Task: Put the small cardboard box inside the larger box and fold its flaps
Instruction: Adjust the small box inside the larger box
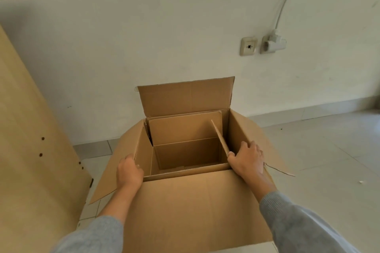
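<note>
The larger cardboard box [197,207] stands on the tiled floor with its four flaps spread out; the far flap leans up against the wall. The small cardboard box [185,150] sits inside it, open, its own flaps standing up. My left hand [129,170] rests on the larger box's left rim, fingers curled over the edge near the small box's left corner. My right hand [246,159] grips the near end of the small box's upright right flap [220,138], at the larger box's right wall.
A tall light wooden panel [30,150] with drilled holes leans at the left, close to the box's left flap. The white wall [144,37] is right behind the box, with sockets [248,46] and a plugged cable at the right. Tiled floor [329,160] stretches to the right.
</note>
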